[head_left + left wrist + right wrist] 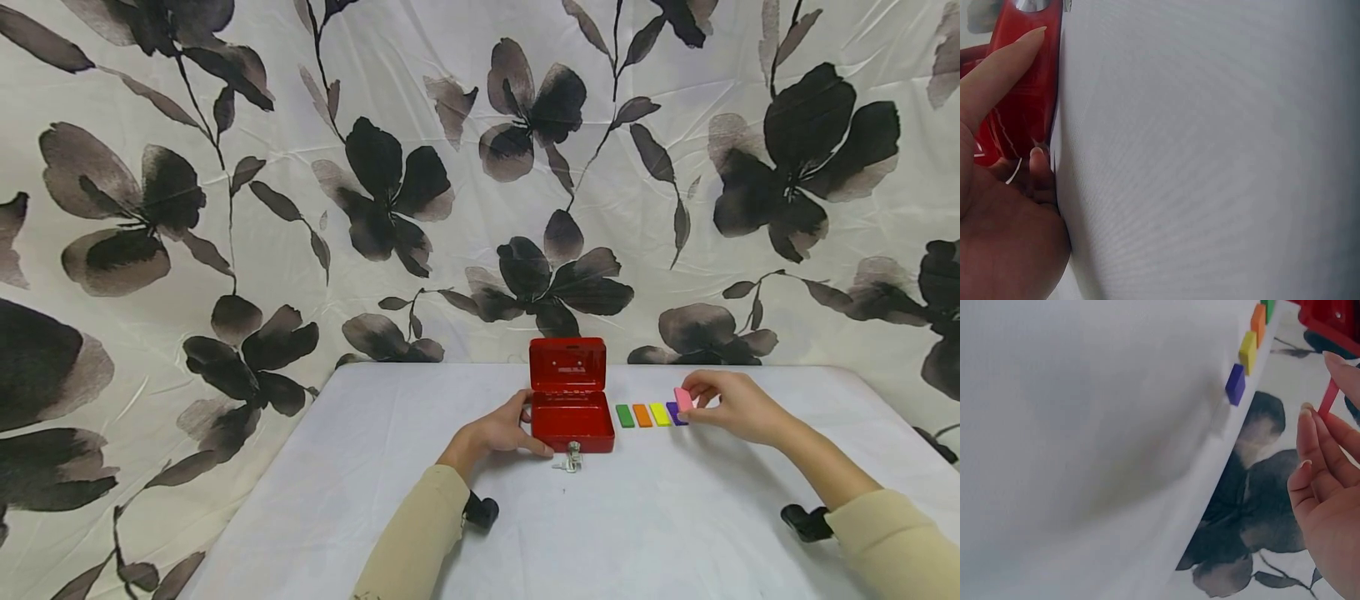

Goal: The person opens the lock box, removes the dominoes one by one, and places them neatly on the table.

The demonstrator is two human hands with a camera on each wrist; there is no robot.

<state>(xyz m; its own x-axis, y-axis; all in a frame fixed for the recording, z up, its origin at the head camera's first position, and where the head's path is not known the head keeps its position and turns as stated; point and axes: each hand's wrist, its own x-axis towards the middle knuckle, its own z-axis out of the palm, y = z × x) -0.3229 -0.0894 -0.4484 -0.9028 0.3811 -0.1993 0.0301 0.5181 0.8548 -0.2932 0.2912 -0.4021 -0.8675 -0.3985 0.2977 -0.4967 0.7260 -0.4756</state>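
Observation:
A red metal cash box (572, 440) stands on the table with its lid (567, 364) raised and its inside facing up. My left hand (497, 431) grips the box's left side, thumb along the front and fingers around the side, partly hidden. Keys (573, 463) hang at the front lock. My right hand (738, 406) pinches a pink block (682, 399) between thumb and fingertips. In the right wrist view, this block (1329, 400) is held edge-on, off the table. Behind it in the head view lies a purple block (678, 420), partly covered.
Green (625, 416), orange (642, 416) and yellow (660, 414) blocks lie in a row between the box and the purple one. A white cloth covers the table (360, 467). Behind its far edge hangs a flower-patterned curtain (465, 183).

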